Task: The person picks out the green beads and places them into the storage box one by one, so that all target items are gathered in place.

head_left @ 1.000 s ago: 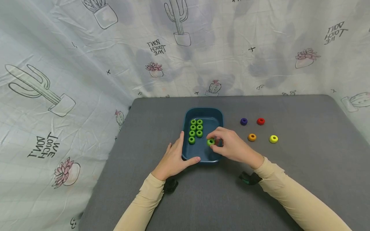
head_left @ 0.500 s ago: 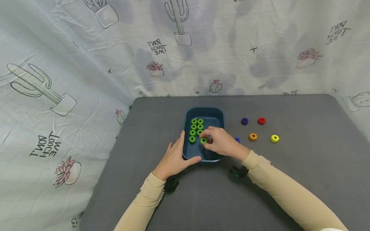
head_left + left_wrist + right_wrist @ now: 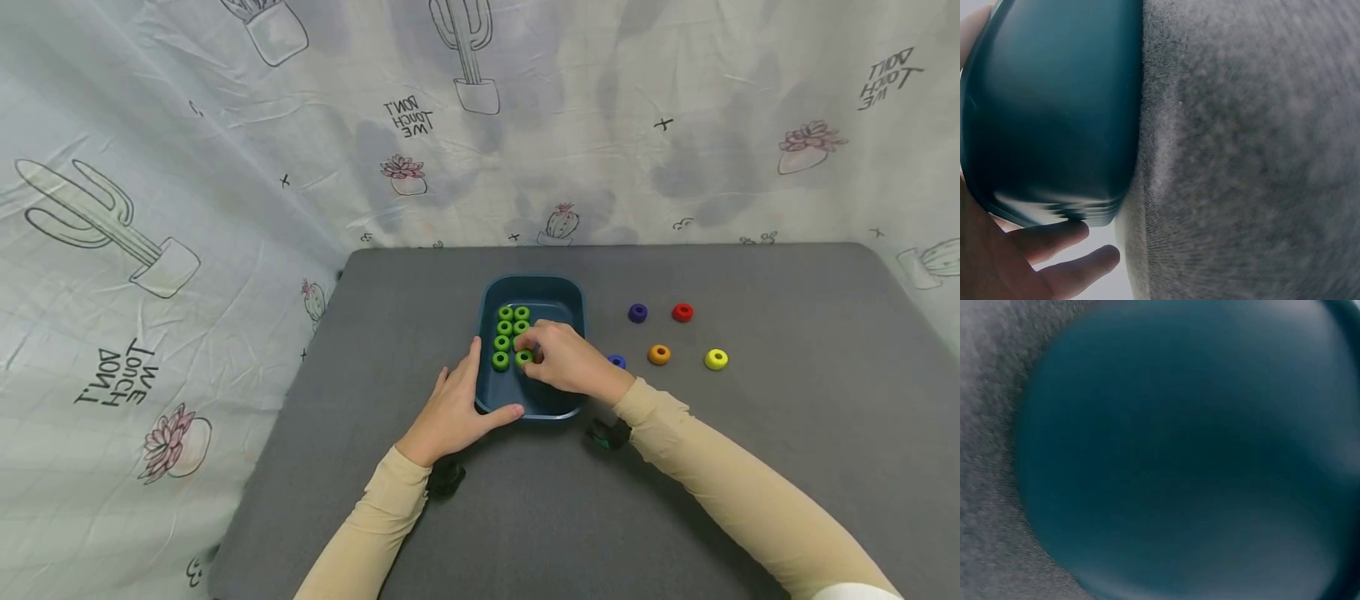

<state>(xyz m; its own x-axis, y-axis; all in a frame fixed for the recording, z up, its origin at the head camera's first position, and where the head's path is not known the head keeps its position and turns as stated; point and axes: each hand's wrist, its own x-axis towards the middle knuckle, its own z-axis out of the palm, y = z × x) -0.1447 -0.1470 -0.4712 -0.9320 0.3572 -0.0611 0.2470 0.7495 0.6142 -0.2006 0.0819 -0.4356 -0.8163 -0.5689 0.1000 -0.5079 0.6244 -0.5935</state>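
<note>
A dark blue rectangular tray [image 3: 534,288] holds several green ring-shaped beads [image 3: 500,361], set in two columns along its left side. My right hand [image 3: 566,360] reaches into the tray and pinches a green bead [image 3: 523,358] between thumb and fingers, at the near end of the right column. Those fingers partly cover the bead just beyond it. Against the tray's left wall lie the straight fingers of my left hand [image 3: 448,417], its thumb spread over the near rim. In the left wrist view, the fingers [image 3: 1054,240] rest by the tray's outer wall [image 3: 1054,125].
Right of the tray on the grey table [image 3: 525,517] lie single beads: purple [image 3: 637,313], red [image 3: 682,312], orange [image 3: 659,355] and yellow [image 3: 716,359]. A blue bead [image 3: 617,361] shows partly behind the right wrist. A cactus-print curtain [image 3: 600,125] hangs behind the table.
My right hand has moved left inside the tray with the green bead, bringing it to the near end of the right column. The blue bead has come into view. My left hand stays put.
</note>
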